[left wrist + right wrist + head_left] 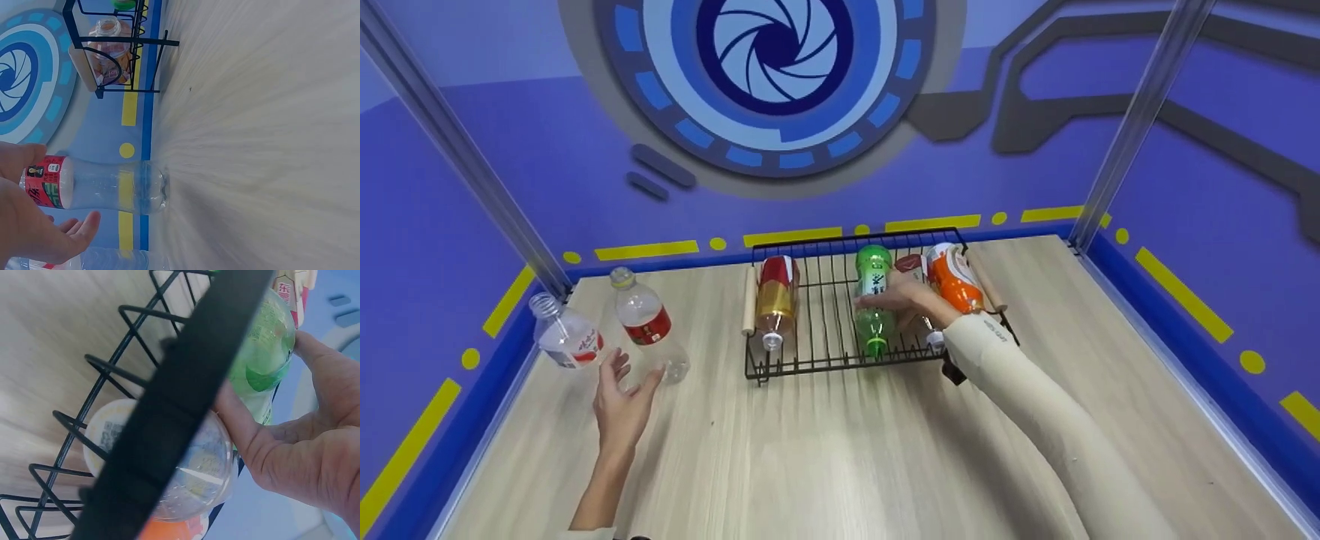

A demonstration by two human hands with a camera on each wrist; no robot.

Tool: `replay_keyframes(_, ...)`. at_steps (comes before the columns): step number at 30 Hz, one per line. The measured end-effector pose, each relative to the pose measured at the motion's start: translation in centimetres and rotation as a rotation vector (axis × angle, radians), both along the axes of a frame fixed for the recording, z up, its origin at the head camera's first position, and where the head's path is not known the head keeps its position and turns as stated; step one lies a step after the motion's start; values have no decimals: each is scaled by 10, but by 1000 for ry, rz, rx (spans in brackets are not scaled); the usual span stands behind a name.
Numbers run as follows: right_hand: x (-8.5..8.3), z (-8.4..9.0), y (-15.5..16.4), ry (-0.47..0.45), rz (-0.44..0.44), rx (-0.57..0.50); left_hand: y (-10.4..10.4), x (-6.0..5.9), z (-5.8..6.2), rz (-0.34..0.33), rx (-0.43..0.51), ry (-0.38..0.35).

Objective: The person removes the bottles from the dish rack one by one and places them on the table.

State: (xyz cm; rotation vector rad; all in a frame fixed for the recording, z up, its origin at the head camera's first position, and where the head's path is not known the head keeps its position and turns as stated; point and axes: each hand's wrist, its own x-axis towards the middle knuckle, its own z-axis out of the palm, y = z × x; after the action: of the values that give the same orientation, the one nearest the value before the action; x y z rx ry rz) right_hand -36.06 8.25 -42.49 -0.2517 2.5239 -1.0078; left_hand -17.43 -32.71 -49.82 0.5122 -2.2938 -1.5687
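My right hand (911,296) grips a green plastic bottle (874,259) lying in a black wire basket (825,367), its green cap toward me. In the right wrist view, thumb and fingers lie on either side of that green bottle (259,354). On the left, my left hand (622,401) is raised, thumb and fingers spread, close before a clear bottle with a red label (647,328). This bottle (95,183) stands upright and uncrushed between the parted thumb and fingers in the left wrist view. Another clear bottle (566,337), uncapped, stands farther left.
An amber bottle with a red label (776,292) lies at the basket's left side. To the right of the green one lie a bottle with a dark red label (913,264) and an orange-and-white bottle (956,277). Wooden handles (750,300) flank the basket; blue printed panels (810,210) enclose the table.
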Motion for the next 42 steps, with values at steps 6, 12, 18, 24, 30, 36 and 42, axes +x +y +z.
replay_keyframes(6,3,16,6,12,-15,-66,1,5,0,11,10,-7)
replay_keyframes(12,5,34,3,-18,21,-158,0,11,1,-6,35,-52)
replay_keyframes(18,16,48,7,21,149,-123,9,16,5,-70,41,-93)
replay_keyframes(24,43,59,16,67,285,-85,17,17,9,-153,27,-141)
replay_keyframes(30,70,63,17,64,394,-40,35,19,20,-195,-40,-50)
replay_keyframes(36,91,64,9,178,542,75,66,17,40,-289,-129,75)
replay_keyframes(42,109,62,-1,236,608,153,101,21,63,-545,-267,89)
